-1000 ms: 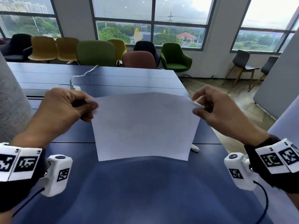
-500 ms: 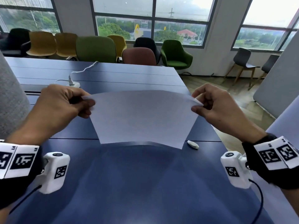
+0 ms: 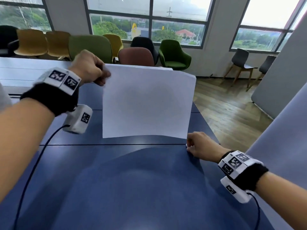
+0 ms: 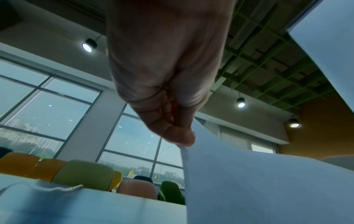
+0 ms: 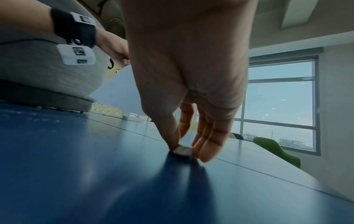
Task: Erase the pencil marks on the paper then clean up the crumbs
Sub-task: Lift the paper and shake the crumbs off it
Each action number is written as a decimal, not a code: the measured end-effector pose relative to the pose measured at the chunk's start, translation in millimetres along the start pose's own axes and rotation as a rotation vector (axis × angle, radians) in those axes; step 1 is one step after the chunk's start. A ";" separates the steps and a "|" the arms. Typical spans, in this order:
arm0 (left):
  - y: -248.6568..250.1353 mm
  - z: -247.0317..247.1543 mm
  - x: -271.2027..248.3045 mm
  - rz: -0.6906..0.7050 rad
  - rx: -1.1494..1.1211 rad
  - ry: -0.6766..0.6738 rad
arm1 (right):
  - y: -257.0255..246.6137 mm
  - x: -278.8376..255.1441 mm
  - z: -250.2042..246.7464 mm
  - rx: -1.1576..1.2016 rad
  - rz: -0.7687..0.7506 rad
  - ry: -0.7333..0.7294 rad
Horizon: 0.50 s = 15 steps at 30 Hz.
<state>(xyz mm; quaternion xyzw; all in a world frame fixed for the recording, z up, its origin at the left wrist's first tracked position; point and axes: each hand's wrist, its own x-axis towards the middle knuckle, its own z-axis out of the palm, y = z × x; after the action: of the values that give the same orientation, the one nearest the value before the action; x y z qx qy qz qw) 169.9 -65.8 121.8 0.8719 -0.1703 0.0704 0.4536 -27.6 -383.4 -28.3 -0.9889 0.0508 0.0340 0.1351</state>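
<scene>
The left hand (image 3: pixel 90 68) pinches the top left corner of the white sheet of paper (image 3: pixel 146 103), holding it upright above the dark blue counter (image 3: pixel 116 188). The right hand (image 3: pixel 201 146) pinches the small white eraser (image 5: pixel 182 150) lying on the counter.

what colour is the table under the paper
Dark blue table, clearest in the head view; the paper is plain white.

A dark blue table (image 3: pixel 126 183) is carrying the scene, its top crossed by thin seams between panels. A small white eraser (image 5: pixel 183 150) is lying directly on it near the right edge, where the right hand (image 3: pixel 201 147) is pinching it
</scene>
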 end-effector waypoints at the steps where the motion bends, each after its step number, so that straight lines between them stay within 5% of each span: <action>1: -1.0 8.8 8.1 -0.030 0.019 -0.013 | -2.5 -0.4 -0.9 -0.009 -0.014 -0.003; 4: -6.0 33.8 29.5 -0.104 0.036 -0.064 | -10.1 -8.2 -20.0 -0.031 -0.038 0.011; 10: -22.3 73.8 51.9 -0.220 0.055 -0.109 | -23.2 14.6 -77.4 0.125 -0.043 0.298; 15: -48.6 112.6 61.6 -0.303 0.090 -0.172 | -16.3 77.0 -43.5 0.023 0.009 0.123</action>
<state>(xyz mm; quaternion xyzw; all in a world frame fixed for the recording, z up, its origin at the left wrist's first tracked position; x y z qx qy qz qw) 241.3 -146.1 36.4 0.9099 -0.0718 -0.0659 0.4033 53.0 -386.6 11.6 -0.9873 0.0641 -0.0268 0.1427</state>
